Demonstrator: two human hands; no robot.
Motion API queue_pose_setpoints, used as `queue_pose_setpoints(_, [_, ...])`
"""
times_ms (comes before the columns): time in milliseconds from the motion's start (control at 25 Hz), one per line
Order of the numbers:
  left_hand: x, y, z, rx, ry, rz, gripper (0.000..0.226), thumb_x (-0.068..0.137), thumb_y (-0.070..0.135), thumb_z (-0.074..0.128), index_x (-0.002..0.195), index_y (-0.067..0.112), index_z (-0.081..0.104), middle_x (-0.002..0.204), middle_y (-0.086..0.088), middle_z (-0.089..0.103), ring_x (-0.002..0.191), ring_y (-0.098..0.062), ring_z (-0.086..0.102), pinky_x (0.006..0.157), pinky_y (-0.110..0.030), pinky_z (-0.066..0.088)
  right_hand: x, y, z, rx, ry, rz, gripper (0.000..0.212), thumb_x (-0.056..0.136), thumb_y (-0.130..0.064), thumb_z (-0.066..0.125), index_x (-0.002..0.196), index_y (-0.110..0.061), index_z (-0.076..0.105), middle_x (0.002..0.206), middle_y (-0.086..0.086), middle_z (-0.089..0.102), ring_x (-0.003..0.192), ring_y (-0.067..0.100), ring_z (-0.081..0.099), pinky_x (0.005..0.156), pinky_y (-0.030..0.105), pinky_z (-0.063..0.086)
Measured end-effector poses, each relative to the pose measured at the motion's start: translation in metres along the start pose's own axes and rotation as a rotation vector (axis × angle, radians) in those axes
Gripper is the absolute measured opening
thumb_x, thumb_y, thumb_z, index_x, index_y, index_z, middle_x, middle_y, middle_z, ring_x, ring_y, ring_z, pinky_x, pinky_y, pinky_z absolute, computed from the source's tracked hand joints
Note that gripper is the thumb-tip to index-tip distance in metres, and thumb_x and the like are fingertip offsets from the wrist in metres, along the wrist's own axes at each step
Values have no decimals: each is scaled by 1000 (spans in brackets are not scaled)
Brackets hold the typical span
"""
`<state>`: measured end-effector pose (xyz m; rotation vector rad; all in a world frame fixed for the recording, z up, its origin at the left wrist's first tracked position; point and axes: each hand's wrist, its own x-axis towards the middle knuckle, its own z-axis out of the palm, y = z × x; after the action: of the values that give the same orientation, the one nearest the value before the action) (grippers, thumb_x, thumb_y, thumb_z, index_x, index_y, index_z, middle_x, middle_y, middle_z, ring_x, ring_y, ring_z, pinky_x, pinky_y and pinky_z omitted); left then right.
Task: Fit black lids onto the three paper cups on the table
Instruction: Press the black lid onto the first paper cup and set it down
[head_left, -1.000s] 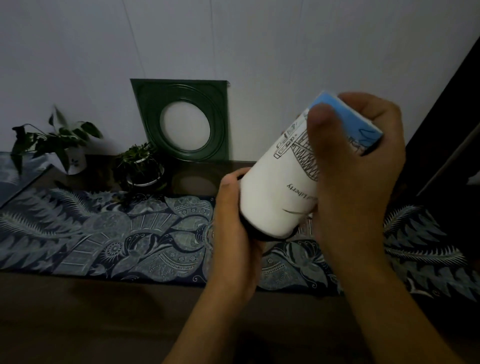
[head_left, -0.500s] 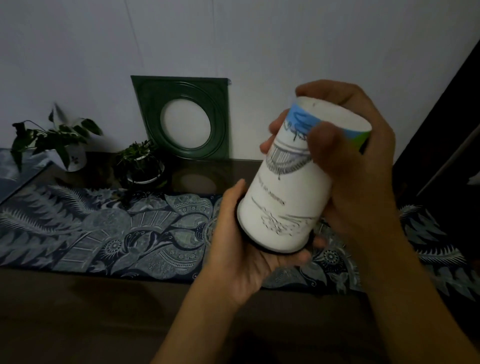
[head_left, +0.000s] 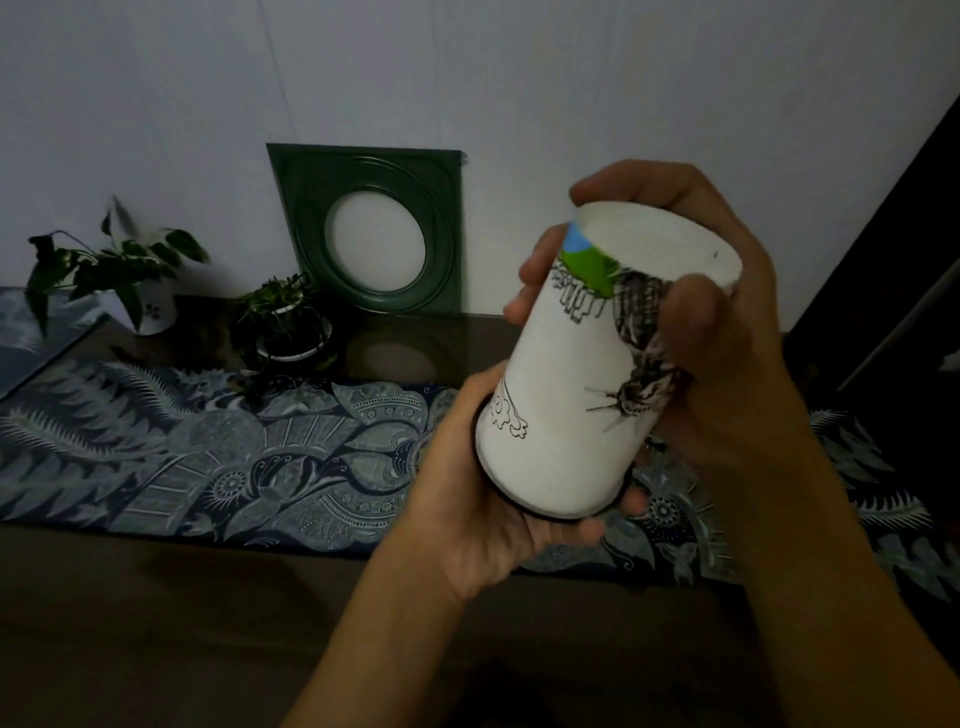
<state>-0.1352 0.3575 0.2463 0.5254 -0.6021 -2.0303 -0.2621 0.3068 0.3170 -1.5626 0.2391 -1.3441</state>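
Paper cup (head_left: 582, 379): white, being held upside down and tilted above the desk (head_left: 156, 623), its base facing up toward the camera and its mouth pointing down to the left. Printed artwork is showing on the wall: a blue and green patch near the base, black line drawings of a hatched structure and a curled cloud shape. A short strip of outlined lettering is sitting under the green patch, too blurred and inverted to read; no brand is legible.

Black lid (head_left: 480, 457): only a thin dark rim is showing around the cup's mouth, sitting against the palm below.

Left hand (head_left: 483, 514): cupping the mouth end from beneath, fingers (head_left: 618, 506) curling up around the lower edge and pressing on the lid.

Right hand (head_left: 727, 364): wrapping the upper half of the cup, thumb lying across the drawing, the other digits closing round the far side near the base.

Desk: dark, glossy, carrying a blue patterned runner (head_left: 208, 441) with leaf and paisley motifs directly under the hands.

Background: a dark green square frame (head_left: 441, 228) with a round opening is leaning on the white wall; two potted plants, one large-leaved (head_left: 119, 270) at far left, one smaller (head_left: 283, 317) beside the frame.
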Motion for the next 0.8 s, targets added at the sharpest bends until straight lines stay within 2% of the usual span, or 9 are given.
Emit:
queue_pose_setpoints(120, [6, -5, 3, -17, 140, 188, 65, 88, 61, 44, 123, 12, 67, 108, -22, 73, 81, -38, 71, 57, -36, 62, 1, 6, 3, -111, 251, -41, 73, 61, -60, 76, 109, -9, 55, 103, 26, 66, 90, 40, 68, 77, 56, 57])
queue_pose_setpoints(200, [11, -13, 8, 57, 279, 474, 52, 86, 59, 44, 114, 24, 70, 108, -11, 77, 87, -30, 74, 63, -41, 63, -2, 13, 10, -176, 459, -44, 75, 58, -63, 75, 108, -11, 56, 107, 28, 64, 95, 43, 67, 79, 60, 56])
queue_pose_setpoints(280, [15, -18, 10, 118, 387, 639, 41, 87, 58, 45, 103, 30, 69, 105, -4, 78, 86, -23, 75, 61, -41, 62, -5, 15, 15, -169, 541, -36, 74, 57, -62, 75, 108, -12, 55, 105, 23, 66, 94, 41, 68, 79, 58, 57])
queue_pose_setpoints(360, [13, -18, 6, 59, 338, 555, 51, 89, 57, 43, 117, 21, 65, 110, -12, 75, 88, -30, 73, 58, -40, 61, -5, 14, 12, -157, 469, -29, 71, 58, -59, 75, 108, -13, 55, 103, 19, 66, 94, 39, 69, 79, 58, 57])
queue_pose_setpoints(440, [9, -10, 1, -4, 182, 296, 62, 92, 59, 43, 124, 11, 64, 110, -21, 71, 84, -36, 69, 53, -35, 59, -3, 8, 5, -98, 252, -13, 71, 62, -55, 76, 114, -11, 53, 107, 21, 65, 94, 37, 69, 80, 55, 57])
queue_pose_setpoints(520, [5, -4, -3, -21, -19, 52, 64, 82, 60, 60, 122, 10, 67, 109, -21, 66, 81, -36, 69, 52, -32, 60, -1, 3, 0, -58, 53, 16, 75, 66, -51, 76, 120, -7, 50, 106, 21, 66, 93, 35, 70, 79, 48, 57])
queue_pose_setpoints(600, [5, -5, -6, -46, -67, -23, 67, 74, 59, 71, 120, 10, 68, 111, -20, 64, 82, -35, 70, 53, -31, 60, 0, 1, -3, -72, 2, 36, 75, 66, -51, 77, 120, -6, 50, 103, 19, 68, 91, 35, 70, 77, 47, 57])
queue_pose_setpoints(680, [8, -6, -5, -60, 15, 50, 68, 85, 63, 55, 123, 8, 66, 113, -22, 67, 84, -36, 69, 54, -33, 61, 1, 4, -3, -125, 109, 10, 75, 65, -53, 77, 118, -6, 52, 105, 21, 67, 92, 37, 70, 78, 51, 57])
queue_pose_setpoints(800, [14, -12, 3, 9, 268, 419, 60, 84, 58, 46, 122, 16, 66, 111, -13, 76, 87, -28, 75, 62, -38, 62, -3, 16, 8, -257, 375, -53, 73, 62, -55, 76, 115, -10, 53, 112, 23, 64, 99, 37, 68, 80, 54, 58])
